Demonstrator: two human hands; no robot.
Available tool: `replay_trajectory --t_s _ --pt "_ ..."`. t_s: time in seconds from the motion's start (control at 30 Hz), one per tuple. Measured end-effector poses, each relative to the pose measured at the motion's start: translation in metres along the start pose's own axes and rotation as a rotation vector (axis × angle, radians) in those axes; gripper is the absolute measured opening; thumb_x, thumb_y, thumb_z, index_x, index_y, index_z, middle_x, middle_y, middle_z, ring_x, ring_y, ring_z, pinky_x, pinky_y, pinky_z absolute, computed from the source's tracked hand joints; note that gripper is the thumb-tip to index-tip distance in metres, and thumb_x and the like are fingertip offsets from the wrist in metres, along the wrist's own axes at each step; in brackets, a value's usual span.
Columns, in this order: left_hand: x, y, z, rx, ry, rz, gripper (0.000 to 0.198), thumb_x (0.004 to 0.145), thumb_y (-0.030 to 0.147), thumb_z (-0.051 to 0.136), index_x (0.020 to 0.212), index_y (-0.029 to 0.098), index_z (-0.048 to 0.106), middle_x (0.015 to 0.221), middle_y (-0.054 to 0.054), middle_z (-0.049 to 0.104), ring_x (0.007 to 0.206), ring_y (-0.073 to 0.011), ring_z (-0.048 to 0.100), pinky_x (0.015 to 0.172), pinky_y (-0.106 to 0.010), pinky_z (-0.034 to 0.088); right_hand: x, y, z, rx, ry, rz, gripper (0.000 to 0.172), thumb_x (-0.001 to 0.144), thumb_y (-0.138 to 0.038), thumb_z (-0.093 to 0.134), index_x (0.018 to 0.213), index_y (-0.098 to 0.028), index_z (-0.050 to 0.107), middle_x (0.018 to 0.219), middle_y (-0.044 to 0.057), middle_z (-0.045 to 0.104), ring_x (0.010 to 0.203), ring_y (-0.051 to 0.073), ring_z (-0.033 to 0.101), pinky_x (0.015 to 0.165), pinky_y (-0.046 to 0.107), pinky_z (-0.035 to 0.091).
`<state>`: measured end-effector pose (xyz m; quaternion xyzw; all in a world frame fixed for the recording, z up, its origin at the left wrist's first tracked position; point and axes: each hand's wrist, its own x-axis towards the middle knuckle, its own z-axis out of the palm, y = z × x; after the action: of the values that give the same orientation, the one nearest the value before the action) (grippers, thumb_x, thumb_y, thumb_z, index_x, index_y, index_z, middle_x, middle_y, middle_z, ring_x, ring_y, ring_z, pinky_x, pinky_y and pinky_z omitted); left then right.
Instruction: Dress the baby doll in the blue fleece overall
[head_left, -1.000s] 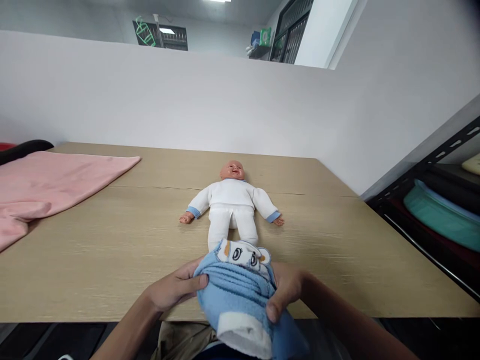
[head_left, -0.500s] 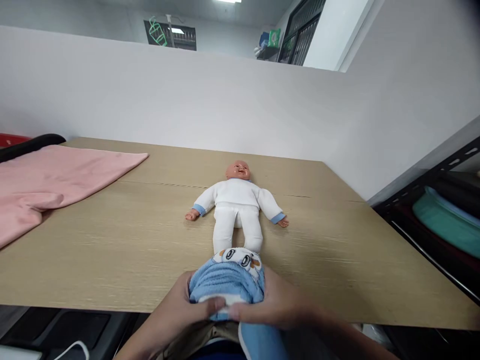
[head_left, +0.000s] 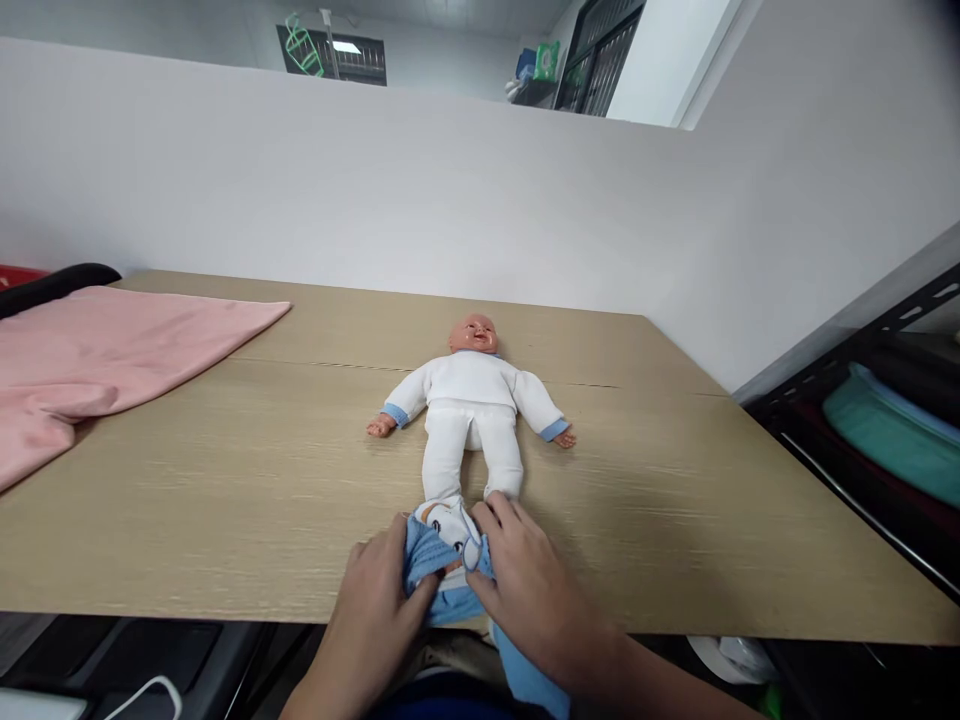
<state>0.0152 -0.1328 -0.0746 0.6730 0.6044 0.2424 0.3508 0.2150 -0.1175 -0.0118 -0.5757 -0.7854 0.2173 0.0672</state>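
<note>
A baby doll (head_left: 472, 382) in a white top with blue cuffs lies on its back on the table, head away from me and legs toward me. Bunched around its feet are blue baby pants (head_left: 454, 606) with a white cartoon face; a loose part hangs over the table's front edge. My left hand (head_left: 379, 595) grips the gathered cloth from the left, thumb on top. On the right, my right hand (head_left: 529, 580) pinches the cloth, its fingers beside the doll's lower leg. The doll's feet are mostly hidden by fabric and hands.
A pink cloth (head_left: 127, 345) spreads over the left side of the wooden table (head_left: 247, 500). Behind it lies a black padded object (head_left: 64, 285). A white wall rises at the back. To the right, a black rack (head_left: 847, 480) holds a folded green cloth (head_left: 885, 435).
Both hands have moved slightly forward with the pants, bringing the cloth closer around the doll's feet. My right fingers now reach up beside the doll's leg. The view has shifted slightly.
</note>
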Motion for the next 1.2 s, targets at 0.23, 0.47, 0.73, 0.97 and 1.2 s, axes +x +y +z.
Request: replay_trajectory --t_s 0.23,0.47,0.73,0.97,1.2 --pt "0.005 -0.004 0.012 -0.178 0.05 0.08 0.036 0.089 0.029 0.065 0.124 0.022 0.062 0.124 -0.015 0.068 0.121 -0.0386 0.058 0.107 -0.056 0.045 0.001 0.013 0.004 0.093 0.003 -0.129 0.075 0.079 -0.005 0.058 0.154 -0.011 0.053 0.148 0.019 0.061 0.142 0.038 0.048 0.126 0.059 0.04" --pt "0.007 -0.011 0.022 -0.612 0.058 0.114 0.047 0.088 0.014 0.061 0.133 0.023 0.049 0.133 -0.01 0.064 0.13 -0.0286 0.059 0.114 -0.043 0.043 0.006 0.032 0.003 0.3 0.034 -0.178 0.079 0.072 -0.004 0.058 0.15 -0.015 0.058 0.14 0.013 0.065 0.138 0.03 0.053 0.122 0.048 0.045" --pt "0.032 -0.015 -0.008 -0.535 -0.072 0.209 0.038 0.087 0.015 0.065 0.124 0.023 0.061 0.123 -0.008 0.068 0.117 -0.0281 0.063 0.104 -0.039 0.048 0.019 0.046 0.018 0.273 0.221 -0.339 0.045 0.078 -0.002 0.063 0.12 -0.018 0.069 0.114 0.01 0.072 0.113 0.03 0.063 0.101 0.047 0.055" --pt "0.073 -0.012 -0.052 -0.361 -0.229 0.444 0.012 0.096 0.027 0.071 0.108 0.023 0.074 0.127 -0.01 0.067 0.126 -0.0289 0.06 0.114 -0.04 0.043 0.038 0.057 -0.005 0.299 0.222 -0.432 0.039 0.078 -0.006 0.073 0.113 -0.021 0.073 0.139 0.011 0.066 0.134 0.03 0.058 0.117 0.047 0.047" --pt "0.115 -0.009 -0.067 -0.424 -0.445 0.326 0.03 0.093 0.042 0.078 0.111 0.018 0.071 0.107 -0.005 0.07 0.103 -0.0245 0.062 0.095 -0.034 0.051 0.077 0.067 -0.047 0.51 -0.064 -0.416 0.065 0.083 -0.052 0.089 0.137 -0.021 0.071 0.134 0.009 0.075 0.126 0.032 0.068 0.109 0.04 0.054"
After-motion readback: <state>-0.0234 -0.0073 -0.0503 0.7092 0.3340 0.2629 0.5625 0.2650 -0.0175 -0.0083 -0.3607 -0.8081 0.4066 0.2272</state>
